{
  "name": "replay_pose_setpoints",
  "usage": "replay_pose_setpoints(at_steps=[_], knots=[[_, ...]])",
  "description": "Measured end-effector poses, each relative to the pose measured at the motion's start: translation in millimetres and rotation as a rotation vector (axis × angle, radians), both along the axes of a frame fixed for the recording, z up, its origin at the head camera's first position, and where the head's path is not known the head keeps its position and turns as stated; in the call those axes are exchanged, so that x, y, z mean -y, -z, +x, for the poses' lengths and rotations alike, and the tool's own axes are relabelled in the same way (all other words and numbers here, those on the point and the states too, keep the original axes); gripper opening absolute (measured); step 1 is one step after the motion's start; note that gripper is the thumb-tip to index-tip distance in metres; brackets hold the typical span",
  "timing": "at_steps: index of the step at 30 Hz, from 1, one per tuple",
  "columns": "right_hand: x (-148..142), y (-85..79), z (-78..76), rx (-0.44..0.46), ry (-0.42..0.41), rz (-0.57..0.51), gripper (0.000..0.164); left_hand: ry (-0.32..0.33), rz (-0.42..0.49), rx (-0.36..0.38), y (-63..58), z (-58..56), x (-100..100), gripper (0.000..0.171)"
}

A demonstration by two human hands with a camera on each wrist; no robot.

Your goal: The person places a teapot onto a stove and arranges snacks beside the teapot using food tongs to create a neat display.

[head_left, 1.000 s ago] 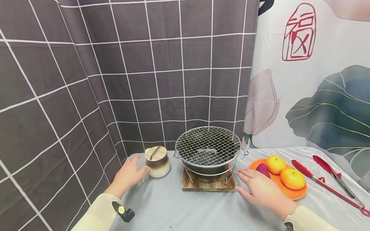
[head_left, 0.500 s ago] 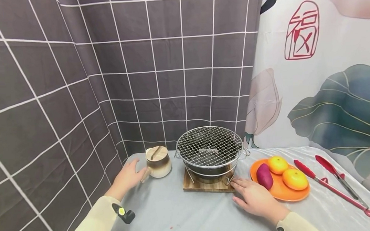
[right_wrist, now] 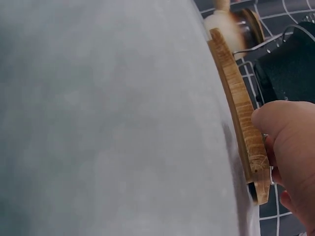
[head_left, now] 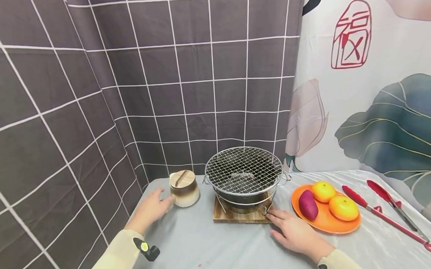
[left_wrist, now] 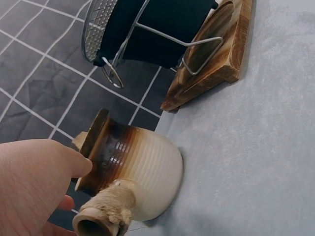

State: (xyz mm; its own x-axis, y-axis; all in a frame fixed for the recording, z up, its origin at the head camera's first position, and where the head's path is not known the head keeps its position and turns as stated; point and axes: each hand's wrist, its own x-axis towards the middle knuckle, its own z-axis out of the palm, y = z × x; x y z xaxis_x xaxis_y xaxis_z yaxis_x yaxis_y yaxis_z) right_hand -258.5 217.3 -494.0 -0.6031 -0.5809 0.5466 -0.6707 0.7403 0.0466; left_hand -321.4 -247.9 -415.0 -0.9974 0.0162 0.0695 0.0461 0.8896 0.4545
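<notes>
A small teapot (head_left: 187,195), brown shading to cream, stands upright on the table at left, with a wooden lid (head_left: 182,178) on top. Its side handle (left_wrist: 109,204) is wrapped in twine. My left hand (head_left: 150,211) hovers beside it, fingers loosely extended; in the left wrist view the thumb overlaps the lid's edge and the handle lies below the hand. At centre, a round charcoal grill with a wire mesh (head_left: 243,171) stands on a square wooden base (head_left: 237,218). My right hand (head_left: 295,233) lies low with fingertips right at the base's front right corner.
An orange plate (head_left: 328,226) to the right holds a purple sweet potato (head_left: 308,205) and two oranges (head_left: 343,208). Beyond it lie red-tipped tongs (head_left: 389,219). A dark checked curtain (head_left: 195,95) hangs close behind the pot and grill.
My right hand has moved left, from beside the plate to the wooden base's corner, uncovering the sweet potato. My left hand has shifted slightly downward beside the teapot.
</notes>
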Motion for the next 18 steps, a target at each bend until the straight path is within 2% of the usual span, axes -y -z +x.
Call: replay_pose_setpoints(at_steps=[6, 12, 18], knots=[[1, 5.3, 3.3, 0.036, -0.003, -0.036, 0.047, 0.019, -0.006, -0.017, 6.3, -3.2, -3, 0.069], [0, 11.6, 3.6, 0.026, -0.006, -0.065, 0.048, 0.050, -0.059, -0.039, 12.0, -6.0, -5, 0.063], [-5, 18.2, -1.8, 0.031, -0.016, -0.105, 0.049, 0.030, -0.103, -0.034, 15.9, -11.0, -7, 0.063]])
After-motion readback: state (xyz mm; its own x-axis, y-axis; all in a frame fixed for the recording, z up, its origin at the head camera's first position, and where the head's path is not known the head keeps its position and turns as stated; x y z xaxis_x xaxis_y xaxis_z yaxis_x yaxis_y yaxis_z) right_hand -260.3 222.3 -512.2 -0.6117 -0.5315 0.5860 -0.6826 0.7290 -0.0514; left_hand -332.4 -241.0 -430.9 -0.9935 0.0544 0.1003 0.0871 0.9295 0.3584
